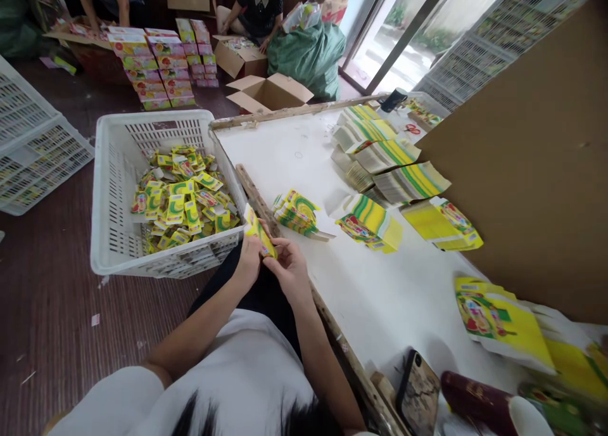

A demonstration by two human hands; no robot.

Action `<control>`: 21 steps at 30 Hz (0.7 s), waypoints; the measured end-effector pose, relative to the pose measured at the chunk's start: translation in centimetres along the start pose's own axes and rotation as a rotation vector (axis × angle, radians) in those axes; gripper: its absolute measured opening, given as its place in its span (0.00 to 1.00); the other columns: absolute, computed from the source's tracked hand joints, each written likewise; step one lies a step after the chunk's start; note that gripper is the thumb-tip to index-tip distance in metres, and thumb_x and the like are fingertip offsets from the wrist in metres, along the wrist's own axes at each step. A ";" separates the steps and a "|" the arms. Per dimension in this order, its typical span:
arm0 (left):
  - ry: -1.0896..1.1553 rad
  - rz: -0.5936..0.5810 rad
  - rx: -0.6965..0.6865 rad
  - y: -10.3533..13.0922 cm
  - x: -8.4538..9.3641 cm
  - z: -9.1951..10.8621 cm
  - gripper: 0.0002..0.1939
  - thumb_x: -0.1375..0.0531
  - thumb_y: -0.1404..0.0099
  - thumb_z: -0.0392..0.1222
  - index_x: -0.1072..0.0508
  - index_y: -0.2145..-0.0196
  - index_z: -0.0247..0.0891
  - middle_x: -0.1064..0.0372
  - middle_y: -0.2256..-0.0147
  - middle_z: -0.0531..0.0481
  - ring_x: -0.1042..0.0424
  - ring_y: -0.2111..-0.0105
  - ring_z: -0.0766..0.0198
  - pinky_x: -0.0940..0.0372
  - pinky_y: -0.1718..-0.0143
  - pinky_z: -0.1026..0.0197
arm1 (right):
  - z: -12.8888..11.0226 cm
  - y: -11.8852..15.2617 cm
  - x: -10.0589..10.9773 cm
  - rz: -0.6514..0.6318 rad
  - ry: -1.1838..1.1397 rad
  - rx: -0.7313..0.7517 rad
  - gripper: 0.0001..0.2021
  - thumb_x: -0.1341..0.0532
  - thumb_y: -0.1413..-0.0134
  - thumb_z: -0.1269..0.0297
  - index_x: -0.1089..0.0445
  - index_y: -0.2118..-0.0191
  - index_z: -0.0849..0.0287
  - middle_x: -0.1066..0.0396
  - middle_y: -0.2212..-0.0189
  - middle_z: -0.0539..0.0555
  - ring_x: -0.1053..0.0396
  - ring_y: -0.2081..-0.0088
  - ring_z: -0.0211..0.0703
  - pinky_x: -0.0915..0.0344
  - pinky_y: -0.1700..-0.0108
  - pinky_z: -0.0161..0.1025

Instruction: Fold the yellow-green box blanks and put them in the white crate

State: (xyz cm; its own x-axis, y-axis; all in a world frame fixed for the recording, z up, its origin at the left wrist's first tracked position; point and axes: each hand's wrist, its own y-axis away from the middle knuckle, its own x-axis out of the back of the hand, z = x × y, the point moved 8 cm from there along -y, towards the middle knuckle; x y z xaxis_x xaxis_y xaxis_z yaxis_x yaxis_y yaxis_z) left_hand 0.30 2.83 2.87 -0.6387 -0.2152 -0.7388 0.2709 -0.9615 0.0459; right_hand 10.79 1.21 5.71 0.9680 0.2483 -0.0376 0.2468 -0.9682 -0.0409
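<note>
Close to the table's edge, my left hand and my right hand both grip a small yellow carton. The left fingers wrap its lower side, while the right thumb and fingers pinch its near end. Left of my hands is a white plastic crate with a heap of small yellow cartons in it. Just beyond my right hand, a short stack of flat yellow carton blanks lies on the white table.
More stacked carton blanks line the table's right side by a brown board. Nearer lie a phone and a dark red cylinder. Beyond are an open cardboard box, pink box stacks and two people.
</note>
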 end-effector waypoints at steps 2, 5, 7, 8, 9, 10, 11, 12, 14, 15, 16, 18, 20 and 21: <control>-0.046 -0.092 -0.049 -0.1 -0.4 0.3 0.25 0.36 0.41 0.61 0.31 0.58 0.37 0.34 0.60 0.48 0.35 0.64 0.67 0.36 0.60 0.67 | -0.8 -0.4 1.3 0.070 0.053 0.042 0.16 0.32 0.50 0.62 0.31 0.56 0.62 0.28 0.62 0.54 0.30 0.63 0.37 0.33 0.60 0.34; -0.199 -0.050 -0.124 -0.3 0.0 1.0 0.14 0.37 0.35 0.50 0.29 0.59 0.36 0.32 0.64 0.49 0.34 0.67 0.69 0.36 0.62 0.67 | -2.1 -0.4 2.3 0.152 0.178 0.138 0.10 0.36 0.45 0.61 0.28 0.63 0.64 0.26 0.67 0.54 0.28 0.66 0.38 0.31 0.62 0.35; -0.280 -0.023 -0.138 -0.4 0.2 1.3 0.15 0.38 0.34 0.50 0.28 0.62 0.33 0.31 0.68 0.48 0.32 0.70 0.67 0.35 0.66 0.66 | -2.4 -0.2 2.7 0.187 0.236 0.177 0.10 0.37 0.44 0.61 0.28 0.67 0.64 0.28 0.72 0.53 0.30 0.71 0.38 0.32 0.67 0.34; -0.316 -0.032 -0.142 -0.3 0.1 1.6 0.15 0.38 0.34 0.50 0.28 0.63 0.33 0.31 0.69 0.48 0.31 0.70 0.67 0.34 0.66 0.65 | -2.4 -0.1 3.0 0.200 0.257 0.188 0.10 0.37 0.43 0.61 0.28 0.67 0.64 0.28 0.72 0.53 0.31 0.71 0.38 0.33 0.68 0.34; -0.356 -0.038 -0.165 -0.2 -0.1 2.0 0.14 0.38 0.34 0.49 0.28 0.62 0.33 0.31 0.67 0.47 0.30 0.68 0.66 0.33 0.65 0.65 | -2.4 -0.1 3.4 0.218 0.293 0.207 0.09 0.38 0.43 0.62 0.27 0.67 0.64 0.28 0.71 0.53 0.30 0.71 0.38 0.33 0.68 0.34; -0.406 -0.034 -0.219 0.0 -0.3 2.9 0.13 0.37 0.34 0.47 0.29 0.59 0.34 0.30 0.63 0.47 0.29 0.63 0.66 0.32 0.61 0.65 | -2.7 -0.1 4.0 0.249 0.352 0.242 0.08 0.38 0.42 0.63 0.27 0.65 0.64 0.27 0.69 0.53 0.30 0.69 0.39 0.33 0.66 0.35; -0.465 -0.022 -0.308 0.5 -0.5 4.2 0.13 0.37 0.35 0.44 0.30 0.55 0.36 0.30 0.57 0.46 0.29 0.57 0.65 0.32 0.55 0.64 | -3.3 -0.1 4.7 0.293 0.442 0.302 0.07 0.38 0.41 0.65 0.26 0.63 0.63 0.27 0.67 0.53 0.30 0.66 0.39 0.33 0.63 0.36; -0.530 -0.012 -0.424 1.1 -1.0 5.7 0.17 0.37 0.35 0.41 0.32 0.49 0.39 0.33 0.51 0.46 0.31 0.51 0.65 0.35 0.48 0.62 | -4.1 0.0 5.3 0.344 0.561 0.389 0.06 0.38 0.40 0.66 0.26 0.61 0.62 0.27 0.65 0.53 0.30 0.63 0.39 0.33 0.60 0.37; -0.703 -0.086 -0.654 2.6 -2.9 8.5 0.26 0.36 0.36 0.37 0.37 0.42 0.44 0.37 0.45 0.48 0.36 0.44 0.65 0.40 0.41 0.60 | -6.2 0.5 5.6 0.411 0.819 0.588 0.06 0.39 0.39 0.70 0.26 0.58 0.60 0.27 0.63 0.52 0.32 0.59 0.40 0.36 0.55 0.39; -0.811 -0.192 -0.720 3.2 -4.3 9.2 0.28 0.36 0.36 0.37 0.38 0.41 0.45 0.38 0.45 0.48 0.37 0.43 0.64 0.42 0.39 0.59 | -7.0 0.7 5.4 0.396 0.915 0.673 0.07 0.39 0.39 0.73 0.26 0.57 0.59 0.27 0.62 0.52 0.33 0.59 0.41 0.38 0.53 0.40; -0.931 -0.317 -0.741 3.6 -5.6 9.2 0.30 0.35 0.37 0.38 0.39 0.40 0.45 0.39 0.44 0.47 0.38 0.42 0.63 0.43 0.38 0.58 | -7.7 0.9 4.8 0.350 0.984 0.739 0.08 0.40 0.39 0.74 0.27 0.57 0.59 0.28 0.63 0.52 0.34 0.58 0.41 0.39 0.52 0.41; -1.184 -0.520 -0.671 3.7 -7.0 8.0 0.43 0.30 0.44 0.44 0.46 0.36 0.41 0.45 0.39 0.43 0.44 0.38 0.56 0.46 0.36 0.53 | -8.6 1.5 3.4 0.208 1.039 0.834 0.09 0.40 0.40 0.77 0.28 0.57 0.58 0.28 0.63 0.50 0.35 0.57 0.41 0.41 0.47 0.44; -1.368 -0.615 -0.508 2.9 -6.6 5.8 0.55 0.26 0.51 0.45 0.51 0.34 0.36 0.46 0.38 0.39 0.45 0.38 0.50 0.45 0.37 0.48 | -9.3 2.4 2.0 0.079 1.045 0.899 0.12 0.40 0.41 0.79 0.29 0.57 0.56 0.28 0.63 0.48 0.36 0.54 0.40 0.46 0.39 0.48; -1.414 -0.629 -0.413 2.4 -5.9 4.7 0.53 0.26 0.51 0.43 0.49 0.35 0.34 0.43 0.41 0.39 0.41 0.41 0.49 0.42 0.39 0.47 | -9.4 2.8 1.5 0.041 1.059 0.913 0.13 0.40 0.41 0.80 0.29 0.57 0.54 0.28 0.62 0.47 0.36 0.52 0.41 0.50 0.36 0.50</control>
State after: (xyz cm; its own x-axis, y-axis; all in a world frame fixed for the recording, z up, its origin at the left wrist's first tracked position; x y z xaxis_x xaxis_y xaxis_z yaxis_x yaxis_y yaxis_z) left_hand 1.34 0.96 10.55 -0.7775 -0.0250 0.6284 -0.2629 -0.8948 -0.3609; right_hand 13.40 -1.41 14.94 0.6493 -0.3165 0.6915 0.4977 -0.5107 -0.7010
